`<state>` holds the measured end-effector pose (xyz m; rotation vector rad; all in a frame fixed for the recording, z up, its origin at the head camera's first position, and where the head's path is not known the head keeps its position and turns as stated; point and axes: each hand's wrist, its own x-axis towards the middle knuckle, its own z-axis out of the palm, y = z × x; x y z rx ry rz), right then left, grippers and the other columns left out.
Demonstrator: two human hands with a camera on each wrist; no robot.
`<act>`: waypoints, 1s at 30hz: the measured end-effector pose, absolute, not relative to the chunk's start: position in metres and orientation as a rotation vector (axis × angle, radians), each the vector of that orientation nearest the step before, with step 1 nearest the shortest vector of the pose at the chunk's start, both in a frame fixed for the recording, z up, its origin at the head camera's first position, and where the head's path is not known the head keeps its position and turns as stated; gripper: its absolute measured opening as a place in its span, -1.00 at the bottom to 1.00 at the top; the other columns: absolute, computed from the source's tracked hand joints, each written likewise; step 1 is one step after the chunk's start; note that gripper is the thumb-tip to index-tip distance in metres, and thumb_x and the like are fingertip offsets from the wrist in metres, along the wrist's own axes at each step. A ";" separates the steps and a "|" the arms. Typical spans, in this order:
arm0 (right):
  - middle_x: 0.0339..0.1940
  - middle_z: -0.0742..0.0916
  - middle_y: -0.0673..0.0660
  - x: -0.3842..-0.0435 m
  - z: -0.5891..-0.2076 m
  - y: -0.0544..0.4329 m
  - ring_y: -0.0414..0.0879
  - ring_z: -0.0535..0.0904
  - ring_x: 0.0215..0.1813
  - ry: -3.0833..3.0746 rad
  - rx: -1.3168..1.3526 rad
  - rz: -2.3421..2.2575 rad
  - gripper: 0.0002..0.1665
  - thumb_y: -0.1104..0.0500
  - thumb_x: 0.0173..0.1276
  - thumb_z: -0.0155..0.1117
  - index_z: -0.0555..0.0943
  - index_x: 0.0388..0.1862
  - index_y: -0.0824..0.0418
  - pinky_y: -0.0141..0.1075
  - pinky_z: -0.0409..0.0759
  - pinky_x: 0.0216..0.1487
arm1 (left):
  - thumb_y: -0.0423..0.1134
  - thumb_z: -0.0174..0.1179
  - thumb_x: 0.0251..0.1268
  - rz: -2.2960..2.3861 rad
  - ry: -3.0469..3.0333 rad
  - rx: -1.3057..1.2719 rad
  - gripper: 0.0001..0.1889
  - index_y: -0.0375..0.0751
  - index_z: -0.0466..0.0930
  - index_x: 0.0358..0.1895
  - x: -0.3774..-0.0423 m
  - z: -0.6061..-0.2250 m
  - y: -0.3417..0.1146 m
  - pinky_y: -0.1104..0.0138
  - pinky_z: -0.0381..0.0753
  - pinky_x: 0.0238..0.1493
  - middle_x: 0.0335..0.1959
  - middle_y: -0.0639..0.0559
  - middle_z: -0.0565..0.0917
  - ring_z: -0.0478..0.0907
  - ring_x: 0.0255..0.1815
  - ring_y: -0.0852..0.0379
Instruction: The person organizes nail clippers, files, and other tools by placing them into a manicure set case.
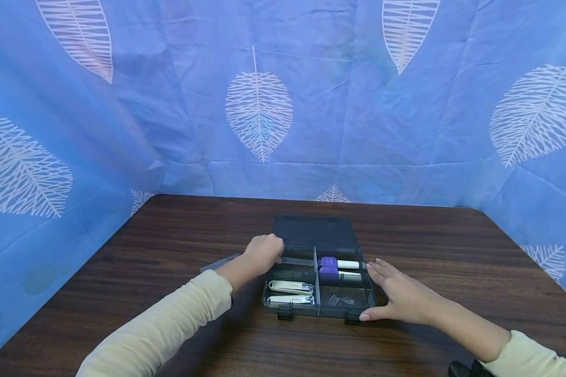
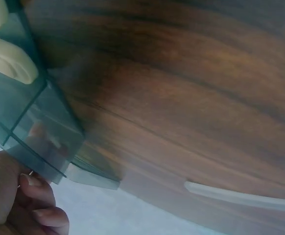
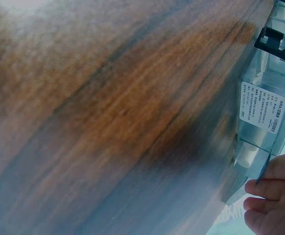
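Note:
A dark see-through divided box lies on the table with its lid folded back. My left hand reaches over the box's back left edge, its curled fingers pinching a flat grey strip that lies across the back left compartment. The fingertips are partly hidden. Two nail clippers sit in front of it in the left half. Purple nail polish bottles with white caps lie in the right half, behind small clear curved pieces. My right hand rests along the box's right side, fingers extended, thumb by the front latch.
On the table left of the box lies another thin pale strip. A printed label is stuck to the box's right wall. Blue leaf-patterned cloth hangs around the brown wooden table. Something black shows beneath the right sleeve.

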<state>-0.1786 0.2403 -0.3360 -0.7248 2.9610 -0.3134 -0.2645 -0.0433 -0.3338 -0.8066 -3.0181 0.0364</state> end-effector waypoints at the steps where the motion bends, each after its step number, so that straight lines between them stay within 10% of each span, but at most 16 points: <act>1: 0.33 0.35 0.47 -0.179 -0.336 0.240 0.38 0.13 0.39 2.961 -0.725 -0.315 0.30 -0.52 -0.06 0.16 0.26 0.30 0.52 0.21 0.31 0.19 | -0.19 0.26 0.15 0.076 -3.025 -0.788 -0.89 -0.12 0.68 -0.44 -0.265 -0.334 -0.042 0.45 0.47 -0.53 -0.50 0.10 0.66 0.42 -0.61 0.29; 30: 0.36 0.32 0.46 -0.180 -0.336 0.241 0.40 0.10 0.40 2.930 -0.728 -0.315 0.31 -0.52 -0.06 0.16 0.23 0.33 0.50 0.24 0.32 0.16 | -0.30 0.34 0.03 -0.585 -2.655 -0.586 -0.80 -0.27 0.67 -0.23 -0.243 -0.345 -0.162 0.20 0.61 -0.24 -0.27 -0.06 0.66 0.60 -0.24 0.03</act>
